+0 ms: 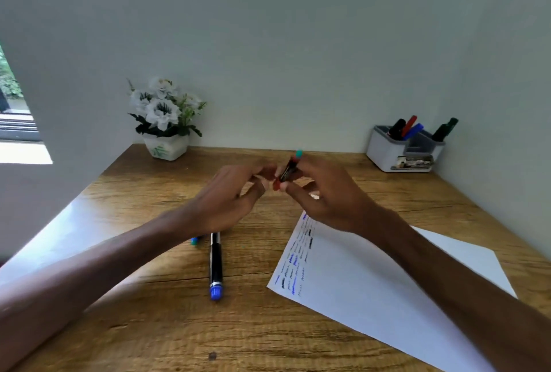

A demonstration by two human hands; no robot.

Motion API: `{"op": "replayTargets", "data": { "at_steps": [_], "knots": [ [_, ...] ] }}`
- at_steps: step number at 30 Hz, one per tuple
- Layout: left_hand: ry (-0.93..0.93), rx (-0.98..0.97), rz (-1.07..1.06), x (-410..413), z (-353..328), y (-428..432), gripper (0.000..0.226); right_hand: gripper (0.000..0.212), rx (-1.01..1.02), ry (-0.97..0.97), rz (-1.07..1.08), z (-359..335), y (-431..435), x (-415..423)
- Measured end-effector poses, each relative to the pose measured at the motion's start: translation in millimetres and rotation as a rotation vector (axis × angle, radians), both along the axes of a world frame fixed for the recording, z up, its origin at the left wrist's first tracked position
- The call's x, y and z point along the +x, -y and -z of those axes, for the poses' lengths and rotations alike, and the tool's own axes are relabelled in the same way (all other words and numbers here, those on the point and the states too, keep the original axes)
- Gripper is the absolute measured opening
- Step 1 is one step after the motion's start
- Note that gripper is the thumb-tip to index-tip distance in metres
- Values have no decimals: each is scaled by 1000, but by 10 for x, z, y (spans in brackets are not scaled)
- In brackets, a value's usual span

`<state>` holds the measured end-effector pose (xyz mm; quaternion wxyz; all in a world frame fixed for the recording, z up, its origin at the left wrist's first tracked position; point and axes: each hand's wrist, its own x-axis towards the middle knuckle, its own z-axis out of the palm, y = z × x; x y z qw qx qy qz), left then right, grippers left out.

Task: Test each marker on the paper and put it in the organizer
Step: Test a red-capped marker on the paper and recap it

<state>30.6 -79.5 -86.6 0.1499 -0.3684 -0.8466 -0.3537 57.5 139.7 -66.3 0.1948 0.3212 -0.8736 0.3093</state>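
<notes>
1. My right hand (325, 193) is clamped round the red-ended marker (288, 170), thumb and fingers pinching its black barrel. It is held up over the table (179, 327), beyond the paper's far corner.
2. My left hand (229, 201) has its fingers curled in to the marker's red end. It's blurred, so I cannot tell if they pinch it or only touch.
3. A teal bit (299, 153) pokes out above my right fingers. I'm unsure if it's part of this marker.
4. Done so far, I judge: the organizer (387, 154), far right at the wall, already holds a black marker (398, 128), a red marker (409, 125), a blue marker (415, 130) and a green marker (445, 129).
5. The paper (372, 288) lies under my right forearm. Blue and black scribbles (295, 261) run down its left edge, so testing is well under way.
6. Left to do: this marker, probably at the cap step, not yet put away.
7. Also left: the blue-capped marker (216, 261) lying on the table, and the teal-ended marker (194, 241), mostly hidden under my left wrist.
8. Surface: wood-grain table with glare on its left side.
9. Room: a pale wall (283, 43) close behind, a pot of white flowers (165, 148) back left, and a window (15, 109) at the far left.
</notes>
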Motion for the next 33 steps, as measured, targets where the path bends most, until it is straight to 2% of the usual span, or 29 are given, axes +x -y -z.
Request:
{"op": "replayTargets", "data": {
  "at_steps": [2,5,12,15,19,23,28,33],
  "knots": [
    [23,-5,29,34,48,-53,41,19,-157,50,35,37,-34,3],
    [-19,-7,48,40,81,-73,38,19,-299,103,23,75,-53,-8],
    [-186,-87,-21,-85,77,69,35,15,-471,235,-22,-22,-277,-39],
    [-228,-120,-30,-87,63,89,36,15,-356,283,33,-45,-431,-67],
    [-240,-163,-10,-25,73,52,41,15,-85,204,119,-16,-439,-75],
    [-235,-151,-31,2,74,44,45,16,-64,181,114,-9,-411,-69],
    [-262,-154,-32,2,79,28,39,19,-11,174,89,23,-377,-71],
    [-233,-124,-11,74,51,-28,46,21,29,192,22,69,-273,-66]
  ]
}}
